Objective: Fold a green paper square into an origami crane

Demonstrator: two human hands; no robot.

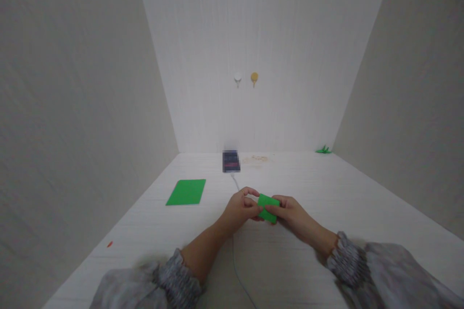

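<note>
A small folded piece of green paper [268,207] is held between both hands above the white tabletop [326,193], near its middle. My left hand [241,207] pinches the paper's left edge with fingers curled. On the paper's right side, my right hand [290,212] grips it with closed fingers. Both wrists end in grey gathered sleeves.
A flat green paper sheet [186,192] lies on the table to the left. A small dark device [231,161] with a white cable [235,251] stands at the back. A folded green paper figure [323,150] sits in the far right corner. Two hooks [245,78] hang on the back wall.
</note>
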